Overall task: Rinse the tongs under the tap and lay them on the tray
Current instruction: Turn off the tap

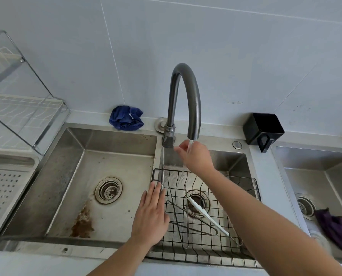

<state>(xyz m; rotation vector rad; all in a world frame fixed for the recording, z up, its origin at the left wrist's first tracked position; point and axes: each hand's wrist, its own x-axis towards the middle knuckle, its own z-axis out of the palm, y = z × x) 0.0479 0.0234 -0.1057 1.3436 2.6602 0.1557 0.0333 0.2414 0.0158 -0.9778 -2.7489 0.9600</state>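
Head: left hand (151, 217) at basket (186, 255) rim

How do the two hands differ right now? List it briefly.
The left hand lies flat, fingers straight, at the wire basket's left edge; the right hand reaches up to the tap. The running water passes the right hand; the left hand is clear of it. Neither holds the tongs.

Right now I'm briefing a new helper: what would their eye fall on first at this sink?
The dark curved tap at centre, water running past the right hand held under its spout. Below it, a black wire basket in the right basin holds thin metal tongs, the left hand flat on its left edge. A brown stain marks the floor of the left basin.
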